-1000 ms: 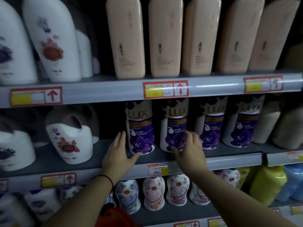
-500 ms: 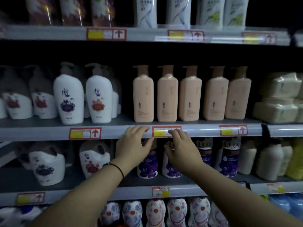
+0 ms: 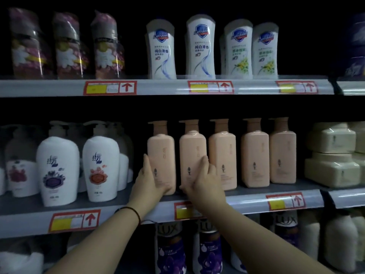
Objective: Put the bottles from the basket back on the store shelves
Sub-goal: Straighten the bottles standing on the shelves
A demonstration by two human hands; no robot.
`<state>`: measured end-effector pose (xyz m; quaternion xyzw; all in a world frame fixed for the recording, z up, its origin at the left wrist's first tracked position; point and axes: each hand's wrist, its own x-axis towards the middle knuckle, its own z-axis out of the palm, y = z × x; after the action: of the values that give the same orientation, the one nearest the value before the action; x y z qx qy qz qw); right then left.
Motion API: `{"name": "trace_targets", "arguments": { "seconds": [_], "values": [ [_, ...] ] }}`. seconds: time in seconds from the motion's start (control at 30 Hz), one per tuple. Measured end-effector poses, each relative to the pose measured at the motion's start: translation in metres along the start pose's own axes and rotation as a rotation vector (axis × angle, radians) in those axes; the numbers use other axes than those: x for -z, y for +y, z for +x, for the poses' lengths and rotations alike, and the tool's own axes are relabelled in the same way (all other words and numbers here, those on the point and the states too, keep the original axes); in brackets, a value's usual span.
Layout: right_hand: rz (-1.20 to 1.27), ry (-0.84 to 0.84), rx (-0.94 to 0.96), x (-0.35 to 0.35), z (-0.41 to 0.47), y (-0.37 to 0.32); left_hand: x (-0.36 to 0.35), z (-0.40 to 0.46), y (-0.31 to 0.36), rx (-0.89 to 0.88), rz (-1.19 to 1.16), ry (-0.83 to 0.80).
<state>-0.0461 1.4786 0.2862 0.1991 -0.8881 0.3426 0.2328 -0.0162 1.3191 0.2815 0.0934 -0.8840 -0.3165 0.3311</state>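
Several peach pump bottles stand in a row on the middle shelf (image 3: 256, 202). My left hand (image 3: 147, 179) wraps the lower left side of the leftmost peach bottle (image 3: 163, 155). My right hand (image 3: 205, 181) grips the lower part of the second peach bottle (image 3: 192, 153), fingers on its right edge. Both bottles stand upright on the shelf. The basket is out of view.
White pump bottles (image 3: 58, 167) stand left of the peach row, cream boxed packs (image 3: 333, 155) to the right. White Safeguard bottles (image 3: 200, 48) and dark floral bottles (image 3: 67, 46) fill the top shelf. Purple Lux bottles (image 3: 170, 248) stand on the shelf below.
My view and both hands rose from the Lux bottles on the lower shelf, past the shelf edge, up to the peach bottles, which my hands now grip.
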Motion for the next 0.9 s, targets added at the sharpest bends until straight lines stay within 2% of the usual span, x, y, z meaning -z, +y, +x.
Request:
{"name": "trace_targets", "arguments": {
  "seconds": [0.13, 0.27, 0.3, 0.37, 0.43, 0.53, 0.7, 0.9],
  "values": [
    [0.001, 0.054, -0.046, -0.015, 0.004, -0.002, -0.008, 0.002, -0.008, -0.040, 0.012, 0.042],
    [-0.015, 0.076, -0.064, -0.020, 0.006, -0.003, -0.011, -0.003, 0.000, 0.002, 0.072, 0.079],
    [-0.003, 0.076, -0.059, -0.018, 0.005, -0.001, -0.013, -0.007, 0.004, -0.047, 0.159, 0.138],
    [-0.020, 0.129, 0.008, -0.006, 0.005, 0.007, -0.020, -0.014, 0.017, -0.269, 0.327, 0.249],
    [-0.104, 0.244, 0.079, 0.011, 0.008, 0.026, -0.029, -0.019, 0.036, -0.438, 0.361, 0.203],
    [-0.072, 0.276, 0.002, 0.036, 0.014, 0.058, -0.044, -0.015, 0.060, -0.367, 0.180, 0.075],
    [0.074, 0.034, -0.081, 0.048, 0.015, 0.078, -0.063, -0.007, 0.068, -0.310, 0.062, 0.083],
    [0.055, 0.064, -0.138, 0.028, 0.019, 0.074, -0.075, -0.003, 0.062, -0.287, -0.048, 0.117]
  ]
}}
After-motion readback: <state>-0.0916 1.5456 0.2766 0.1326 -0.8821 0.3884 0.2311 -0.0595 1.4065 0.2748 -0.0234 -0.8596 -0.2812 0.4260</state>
